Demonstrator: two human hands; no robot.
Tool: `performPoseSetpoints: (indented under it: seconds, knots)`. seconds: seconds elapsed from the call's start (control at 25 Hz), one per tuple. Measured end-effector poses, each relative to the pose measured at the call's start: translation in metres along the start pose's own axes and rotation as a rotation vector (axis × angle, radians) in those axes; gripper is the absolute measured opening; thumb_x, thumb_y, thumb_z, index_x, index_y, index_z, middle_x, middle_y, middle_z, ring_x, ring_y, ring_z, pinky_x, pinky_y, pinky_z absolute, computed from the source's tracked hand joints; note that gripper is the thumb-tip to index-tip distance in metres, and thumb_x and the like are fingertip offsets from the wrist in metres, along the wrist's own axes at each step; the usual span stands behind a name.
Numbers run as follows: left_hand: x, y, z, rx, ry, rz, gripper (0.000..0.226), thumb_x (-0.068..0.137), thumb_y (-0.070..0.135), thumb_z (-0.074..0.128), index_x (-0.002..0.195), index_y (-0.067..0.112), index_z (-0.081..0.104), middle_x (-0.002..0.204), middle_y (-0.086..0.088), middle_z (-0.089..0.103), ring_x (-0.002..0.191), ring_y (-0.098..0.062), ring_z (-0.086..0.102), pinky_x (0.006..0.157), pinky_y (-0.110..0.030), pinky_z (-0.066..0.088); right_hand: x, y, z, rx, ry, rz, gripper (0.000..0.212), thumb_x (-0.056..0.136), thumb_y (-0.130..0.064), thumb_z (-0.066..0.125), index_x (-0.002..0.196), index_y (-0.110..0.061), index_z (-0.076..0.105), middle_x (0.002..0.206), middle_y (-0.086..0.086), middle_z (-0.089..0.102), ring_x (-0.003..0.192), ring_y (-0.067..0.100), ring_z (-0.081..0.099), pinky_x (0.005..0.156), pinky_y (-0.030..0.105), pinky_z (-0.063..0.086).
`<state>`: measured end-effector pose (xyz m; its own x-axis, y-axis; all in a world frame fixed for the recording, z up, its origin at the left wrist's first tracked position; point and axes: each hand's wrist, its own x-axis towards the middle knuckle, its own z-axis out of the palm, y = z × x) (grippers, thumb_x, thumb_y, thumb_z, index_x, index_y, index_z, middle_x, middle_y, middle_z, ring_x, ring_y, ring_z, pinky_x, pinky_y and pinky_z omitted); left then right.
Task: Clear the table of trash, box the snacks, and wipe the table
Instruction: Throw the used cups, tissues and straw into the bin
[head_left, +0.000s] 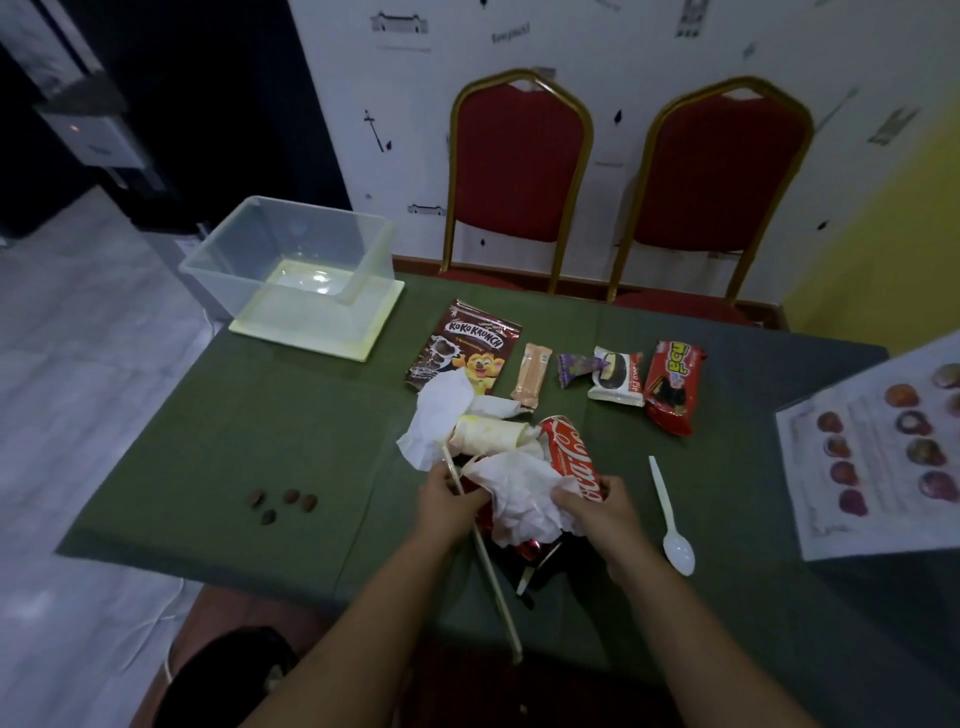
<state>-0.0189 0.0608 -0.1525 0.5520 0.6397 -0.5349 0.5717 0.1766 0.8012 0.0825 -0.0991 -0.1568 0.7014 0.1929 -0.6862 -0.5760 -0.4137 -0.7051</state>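
Green table (270, 441) w/ snacks in a row. I see left hand (451, 501) gripping a stick (488, 561), right hand (597, 512) clutching tissue (519, 493) beside the can (571, 452), near edge.

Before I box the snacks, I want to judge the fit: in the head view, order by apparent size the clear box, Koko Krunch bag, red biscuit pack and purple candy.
1. clear box
2. Koko Krunch bag
3. red biscuit pack
4. purple candy
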Motion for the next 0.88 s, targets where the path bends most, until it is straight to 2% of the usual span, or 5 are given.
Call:
performPoseSetpoints:
  seconds: [0.2,0.36,0.52,0.64,0.88]
  knots:
    - [0.0,-0.007,-0.002,-0.037,0.018,0.072,0.019,0.085,0.006,0.064,0.101,0.012,0.056,0.084,0.0,0.061,0.076,-0.015,0.06,0.057,-0.02,0.043,0.003,0.0,-0.002,0.072,-0.035,-0.014,0.06,0.079,-0.024,0.074,0.128,-0.015,0.042,0.109,0.005,0.06,0.086,0.017,0.064,0.06,0.03,0.051]
    - [-0.001,-0.01,-0.008,-0.15,0.026,0.045,0.018,0.087,0.006,0.064,0.104,0.005,0.058,0.086,-0.012,0.064,0.069,-0.02,0.063,0.058,-0.03,0.056,0.005,0.001,-0.006,0.105,-0.063,-0.008,0.062,0.08,-0.027,0.074,0.131,-0.016,0.04,0.114,0.006,0.06,0.089,0.019,0.064,0.064,0.032,0.053]
    - [0.0,-0.012,-0.018,-0.243,0.007,0.029,0.022,0.086,0.005,0.066,0.106,0.003,0.058,0.085,-0.012,0.064,0.066,-0.02,0.066,0.052,-0.028,0.058,0.004,0.0,-0.014,0.165,-0.073,-0.034,0.063,0.079,-0.028,0.074,0.131,-0.018,0.039,0.114,0.004,0.058,0.094,0.021,0.063,0.072,0.037,0.056]
    - [0.001,-0.008,-0.032,-0.279,0.021,0.065,0.022,0.085,0.004,0.067,0.105,0.004,0.06,0.083,-0.01,0.068,0.064,-0.016,0.07,0.058,-0.03,0.06,0.003,-0.005,-0.025,0.207,-0.057,-0.066,0.067,0.075,-0.032,0.077,0.131,-0.02,0.042,0.122,0.006,0.059,0.101,0.026,0.064,0.087,0.047,0.056]
    - [-0.006,0.003,-0.082,-0.412,0.099,0.131,0.015,0.084,0.002,0.067,0.095,0.01,0.061,0.079,-0.01,0.068,0.059,-0.013,0.068,0.069,-0.04,0.058,-0.021,-0.047,-0.023,0.264,-0.119,-0.218,0.068,0.071,-0.034,0.079,0.129,-0.022,0.045,0.12,0.005,0.062,0.102,0.027,0.066,0.089,0.052,0.054]
